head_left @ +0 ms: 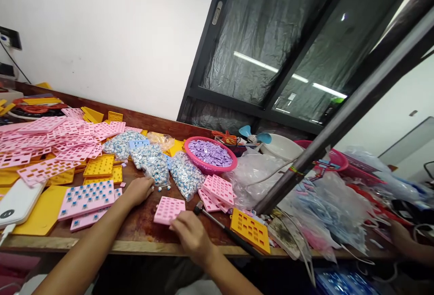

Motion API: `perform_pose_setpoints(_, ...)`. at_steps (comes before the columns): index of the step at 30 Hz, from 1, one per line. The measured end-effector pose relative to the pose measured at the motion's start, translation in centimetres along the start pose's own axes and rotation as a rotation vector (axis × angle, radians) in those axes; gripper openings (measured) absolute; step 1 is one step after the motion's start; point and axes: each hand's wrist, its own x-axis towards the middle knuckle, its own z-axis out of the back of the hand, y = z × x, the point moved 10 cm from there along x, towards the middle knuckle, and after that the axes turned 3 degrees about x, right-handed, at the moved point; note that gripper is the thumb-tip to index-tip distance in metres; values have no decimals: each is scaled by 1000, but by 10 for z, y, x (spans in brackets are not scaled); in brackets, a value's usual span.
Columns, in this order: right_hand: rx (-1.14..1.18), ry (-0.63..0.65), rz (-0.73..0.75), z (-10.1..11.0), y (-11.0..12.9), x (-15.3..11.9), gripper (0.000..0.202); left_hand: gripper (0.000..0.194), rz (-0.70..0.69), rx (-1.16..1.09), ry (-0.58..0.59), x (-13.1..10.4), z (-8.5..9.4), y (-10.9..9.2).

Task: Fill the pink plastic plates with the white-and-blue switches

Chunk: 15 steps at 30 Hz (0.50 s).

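My right hand grips the near edge of a small pink grid plate with square holes, held by the table's front. My left hand is closed, its fingers curled at the foot of a clear bag of small blue-and-white pieces. Anything inside those fingers is hidden. Just beside them lie a few loose blue-and-white pieces. Close to my left forearm, a larger pink plate carries several blue pieces. Right of my right hand, a hammer-like tool with a black handle lies aslant.
Pink perforated plates and yellow plates pile up at left, near a white power bank. A pink basket holds purple pieces. A yellow grid plate lies by a slanting metal pole. Another person's arm reaches in at right.
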Motion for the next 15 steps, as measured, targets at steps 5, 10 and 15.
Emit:
perform_pose_setpoints(5,46,244,142,-57,42,4,14,17,10,-54,-22,-1,3,1)
perform_pose_setpoints(10,124,331,113,-66,24,33,19,16,29,-111,-35,0,3,4)
perform_pose_setpoints(15,93,510,-38,-87,-24,42,44,13,29,-165,-64,3,8,6)
